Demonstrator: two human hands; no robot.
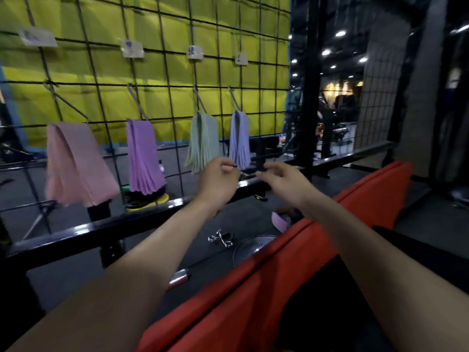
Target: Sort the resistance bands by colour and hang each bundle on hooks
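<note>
Bundles of resistance bands hang from hooks on a black wire grid: a pink bundle at the left, a purple bundle, a pale green bundle and a lavender bundle at the right. My left hand is just below the green and lavender bundles with its fingers curled, near the lavender bundle's lower edge; whether it pinches a band is unclear. My right hand hovers beside it, fingers loosely spread, holding nothing. A loose pink band lies below on the dark surface.
Small paper labels hang on the grid above each hook. A red cloth-covered edge runs diagonally at the lower right. Metal clips and a round metal plate lie on the dark floor. A black frame bar crosses below the grid.
</note>
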